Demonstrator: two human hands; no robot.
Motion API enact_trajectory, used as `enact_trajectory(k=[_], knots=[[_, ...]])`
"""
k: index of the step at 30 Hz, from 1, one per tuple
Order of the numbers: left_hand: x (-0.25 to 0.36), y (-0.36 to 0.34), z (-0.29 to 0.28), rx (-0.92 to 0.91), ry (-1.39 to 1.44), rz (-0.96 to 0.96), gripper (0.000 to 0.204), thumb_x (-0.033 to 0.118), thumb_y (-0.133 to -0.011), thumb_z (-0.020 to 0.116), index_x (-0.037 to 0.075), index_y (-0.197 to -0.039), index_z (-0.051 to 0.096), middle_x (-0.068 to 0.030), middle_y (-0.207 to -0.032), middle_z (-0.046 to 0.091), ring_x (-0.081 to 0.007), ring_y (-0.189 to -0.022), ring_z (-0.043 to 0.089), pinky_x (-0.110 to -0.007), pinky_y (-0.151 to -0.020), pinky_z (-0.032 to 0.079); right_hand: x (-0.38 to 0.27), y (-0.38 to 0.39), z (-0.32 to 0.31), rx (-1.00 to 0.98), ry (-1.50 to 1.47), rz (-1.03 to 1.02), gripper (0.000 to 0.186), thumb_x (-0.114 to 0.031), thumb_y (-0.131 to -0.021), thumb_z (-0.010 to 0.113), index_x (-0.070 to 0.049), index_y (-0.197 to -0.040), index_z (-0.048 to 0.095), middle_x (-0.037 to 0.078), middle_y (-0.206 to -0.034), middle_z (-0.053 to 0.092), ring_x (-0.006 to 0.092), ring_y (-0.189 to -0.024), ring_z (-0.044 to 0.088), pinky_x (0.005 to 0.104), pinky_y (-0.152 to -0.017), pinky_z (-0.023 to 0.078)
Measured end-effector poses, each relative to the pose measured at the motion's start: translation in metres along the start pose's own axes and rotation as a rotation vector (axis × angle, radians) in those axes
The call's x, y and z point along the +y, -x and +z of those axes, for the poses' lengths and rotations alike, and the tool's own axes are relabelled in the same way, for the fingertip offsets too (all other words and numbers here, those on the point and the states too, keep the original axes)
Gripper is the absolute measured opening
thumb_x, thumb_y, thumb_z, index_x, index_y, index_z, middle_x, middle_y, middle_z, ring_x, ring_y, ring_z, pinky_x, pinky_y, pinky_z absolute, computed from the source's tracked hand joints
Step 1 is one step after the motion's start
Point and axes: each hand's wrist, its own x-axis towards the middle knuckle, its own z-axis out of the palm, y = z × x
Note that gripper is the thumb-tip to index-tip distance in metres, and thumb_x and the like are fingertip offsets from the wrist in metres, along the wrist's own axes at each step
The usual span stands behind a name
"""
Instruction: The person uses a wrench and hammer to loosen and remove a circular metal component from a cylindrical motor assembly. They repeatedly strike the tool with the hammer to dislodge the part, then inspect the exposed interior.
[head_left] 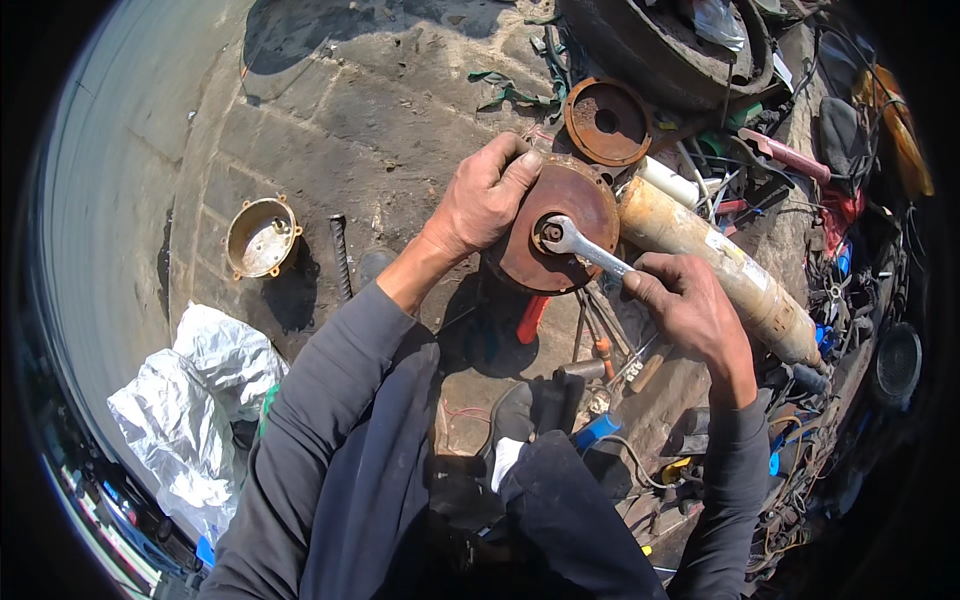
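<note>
A rusty round metal part (540,211) with a central hub sits between my knees and the beige cylinder. My left hand (491,190) is closed on its upper left edge, thumb on top. The head of a silver wrench (590,250) is on the hub's central nut or fitting (551,233). My right hand (678,300) is wrapped around the wrench's handle. Below the round part juts a red handle (531,317); what it belongs to is hidden. A second rusty flanged disc (607,120) lies just above, at the back right.
Beige cylinder (730,275) along the right, among cables, pipes and scrap (830,420); large metal drum (668,48) at the back. On the paving (330,120) at the left: metal housing (262,238), ribbed bar (340,260), crumpled silver sheet (185,420). Screwdrivers and tools (602,358) lie beyond my shoes.
</note>
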Motion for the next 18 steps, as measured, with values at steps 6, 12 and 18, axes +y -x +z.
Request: enact_trajectory(k=[6, 12, 18], knots=[[0.005, -0.003, 0.003, -0.037, -0.027, -0.019, 0.032, 0.03, -0.11, 0.059, -0.001, -0.108, 0.066, -0.0085, -0.089, 0.064, -0.0149, -0.086, 0.058, -0.033, -0.079, 0.05, 0.003, 0.008, -0.008, 0.054, 0.122, -0.022, 0.027, -0.025, -0.098, 0.067, -0.001, -0.102, 0.077, 0.026, -0.08, 0.066, 0.0466, -0.079, 0.065, 0.0496, -0.075, 0.051], [0.011, -0.001, 0.006, -0.012, -0.073, -0.094, 0.034, 0.031, -0.11, 0.059, -0.002, -0.109, 0.067, -0.0111, -0.092, 0.068, -0.0171, -0.088, 0.061, -0.035, -0.082, 0.052, 0.007, 0.003, -0.002, -0.049, 0.015, 0.069, 0.029, -0.026, -0.1, 0.066, 0.002, -0.1, 0.073, 0.028, -0.078, 0.062, 0.045, -0.073, 0.06, 0.0499, -0.072, 0.048], [0.014, -0.001, 0.014, 0.07, -0.066, -0.084, 0.034, 0.031, -0.105, 0.061, -0.002, -0.103, 0.068, -0.0231, -0.089, 0.07, -0.0367, -0.084, 0.07, -0.045, -0.079, 0.053, 0.023, 0.016, 0.023, 0.101, -0.102, 0.047, 0.034, -0.026, -0.103, 0.069, 0.004, -0.089, 0.068, 0.006, -0.068, 0.055, 0.0116, -0.065, 0.047, 0.0334, -0.06, 0.04]])
